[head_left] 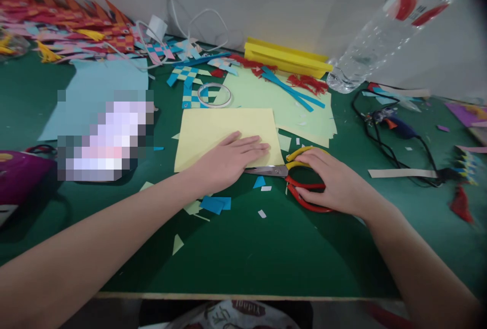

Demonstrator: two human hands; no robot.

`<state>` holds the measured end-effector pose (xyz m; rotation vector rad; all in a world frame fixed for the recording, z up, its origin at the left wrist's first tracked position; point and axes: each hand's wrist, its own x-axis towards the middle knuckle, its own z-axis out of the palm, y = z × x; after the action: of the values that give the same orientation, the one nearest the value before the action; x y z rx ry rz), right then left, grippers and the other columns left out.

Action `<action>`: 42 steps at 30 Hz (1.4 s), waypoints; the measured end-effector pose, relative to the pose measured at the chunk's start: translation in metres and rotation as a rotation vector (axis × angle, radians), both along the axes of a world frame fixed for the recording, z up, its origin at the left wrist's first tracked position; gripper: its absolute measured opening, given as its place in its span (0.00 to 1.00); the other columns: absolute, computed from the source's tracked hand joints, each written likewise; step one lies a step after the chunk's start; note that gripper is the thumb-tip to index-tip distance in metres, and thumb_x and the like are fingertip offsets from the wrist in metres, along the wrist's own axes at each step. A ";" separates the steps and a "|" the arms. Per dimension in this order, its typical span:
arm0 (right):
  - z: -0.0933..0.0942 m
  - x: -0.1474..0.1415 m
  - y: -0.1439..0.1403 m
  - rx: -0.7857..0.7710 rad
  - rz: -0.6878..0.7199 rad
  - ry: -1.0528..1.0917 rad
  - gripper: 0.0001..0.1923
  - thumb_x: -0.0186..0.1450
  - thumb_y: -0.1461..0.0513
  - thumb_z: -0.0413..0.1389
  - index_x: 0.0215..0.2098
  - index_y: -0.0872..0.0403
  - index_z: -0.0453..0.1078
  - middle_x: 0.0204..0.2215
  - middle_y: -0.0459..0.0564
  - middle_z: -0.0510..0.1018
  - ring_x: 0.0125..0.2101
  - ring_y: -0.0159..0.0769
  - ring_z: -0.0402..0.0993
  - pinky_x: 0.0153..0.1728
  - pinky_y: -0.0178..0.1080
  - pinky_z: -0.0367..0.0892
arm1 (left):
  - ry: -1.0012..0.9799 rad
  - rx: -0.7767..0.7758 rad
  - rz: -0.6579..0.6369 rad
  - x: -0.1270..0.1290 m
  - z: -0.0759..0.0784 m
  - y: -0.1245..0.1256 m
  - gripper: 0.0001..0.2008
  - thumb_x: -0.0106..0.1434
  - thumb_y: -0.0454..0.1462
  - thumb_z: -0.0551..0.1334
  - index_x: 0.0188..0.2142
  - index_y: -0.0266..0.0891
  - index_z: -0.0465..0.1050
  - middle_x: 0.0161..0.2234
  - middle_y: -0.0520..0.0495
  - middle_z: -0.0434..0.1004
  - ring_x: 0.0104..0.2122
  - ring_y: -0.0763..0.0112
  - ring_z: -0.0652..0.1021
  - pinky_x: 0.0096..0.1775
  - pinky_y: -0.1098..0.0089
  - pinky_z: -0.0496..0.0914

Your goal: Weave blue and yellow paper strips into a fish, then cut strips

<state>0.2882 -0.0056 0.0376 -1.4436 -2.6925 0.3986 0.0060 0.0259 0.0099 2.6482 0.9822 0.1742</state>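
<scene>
A pale yellow sheet of paper lies on the green table in front of me. My left hand rests flat on it, fingers stretched to the right. In my right hand is a pair of scissors with one yellow and one red handle. The handles are spread apart, and the blades point left along the sheet's near edge. Part of the blades is hidden at my left hand. Blue paper scraps and small pale offcuts lie just below the sheet.
Behind the sheet are a tape roll, light green sheets, blue strips and a yellow folded piece. A plastic bottle stands at back right. A black cable lies right; a blurred-out device lies left.
</scene>
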 end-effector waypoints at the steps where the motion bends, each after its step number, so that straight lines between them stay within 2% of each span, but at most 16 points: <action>1: 0.000 0.000 0.000 -0.003 0.006 0.003 0.27 0.64 0.47 0.54 0.56 0.51 0.64 0.57 0.57 0.71 0.55 0.50 0.71 0.52 0.54 0.71 | 0.001 0.002 0.000 0.000 0.000 0.000 0.33 0.62 0.23 0.44 0.65 0.43 0.57 0.68 0.57 0.55 0.68 0.73 0.52 0.67 0.59 0.41; 5: 0.001 0.003 0.000 -0.018 0.049 0.017 0.25 0.63 0.48 0.55 0.55 0.49 0.65 0.55 0.55 0.72 0.54 0.49 0.71 0.50 0.52 0.72 | -0.016 0.022 -0.004 -0.001 -0.002 0.000 0.32 0.64 0.24 0.45 0.65 0.44 0.56 0.68 0.56 0.55 0.68 0.74 0.53 0.67 0.61 0.40; 13: -0.001 0.013 0.002 -0.056 0.056 0.005 0.27 0.63 0.48 0.55 0.57 0.49 0.63 0.58 0.54 0.70 0.59 0.50 0.66 0.58 0.55 0.66 | 0.010 0.012 0.000 0.001 -0.001 0.000 0.32 0.64 0.24 0.44 0.66 0.43 0.56 0.68 0.56 0.54 0.69 0.74 0.52 0.68 0.59 0.40; 23: 0.003 0.014 0.004 -0.039 0.056 0.054 0.25 0.62 0.49 0.57 0.55 0.48 0.64 0.57 0.55 0.71 0.56 0.51 0.69 0.55 0.56 0.68 | -0.013 0.017 0.012 0.006 -0.002 -0.001 0.32 0.64 0.24 0.44 0.65 0.44 0.56 0.68 0.56 0.55 0.68 0.74 0.53 0.68 0.58 0.41; 28: 0.008 0.017 0.003 -0.078 0.039 0.032 0.25 0.63 0.49 0.57 0.55 0.48 0.64 0.57 0.54 0.70 0.58 0.49 0.67 0.56 0.53 0.68 | 0.007 0.010 0.028 0.013 0.000 -0.003 0.31 0.65 0.24 0.43 0.65 0.43 0.57 0.68 0.55 0.54 0.68 0.71 0.53 0.67 0.55 0.44; 37: 0.019 0.026 0.006 -0.129 -0.004 0.054 0.24 0.62 0.48 0.58 0.53 0.47 0.66 0.56 0.52 0.71 0.55 0.48 0.69 0.53 0.50 0.70 | -0.029 -0.003 0.039 0.021 0.000 -0.002 0.34 0.61 0.21 0.44 0.64 0.43 0.58 0.68 0.55 0.55 0.68 0.70 0.53 0.67 0.54 0.45; 42: 0.018 0.035 0.010 -0.090 -0.027 0.066 0.25 0.59 0.49 0.60 0.52 0.47 0.67 0.54 0.51 0.73 0.53 0.49 0.71 0.51 0.49 0.70 | -0.032 -0.001 0.021 0.035 -0.002 0.002 0.34 0.61 0.22 0.44 0.64 0.41 0.58 0.68 0.53 0.53 0.69 0.67 0.52 0.67 0.52 0.45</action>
<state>0.3229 0.0048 0.0557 -1.4602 -2.6326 0.5616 0.0405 0.0276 0.0075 2.6267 0.9994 0.2197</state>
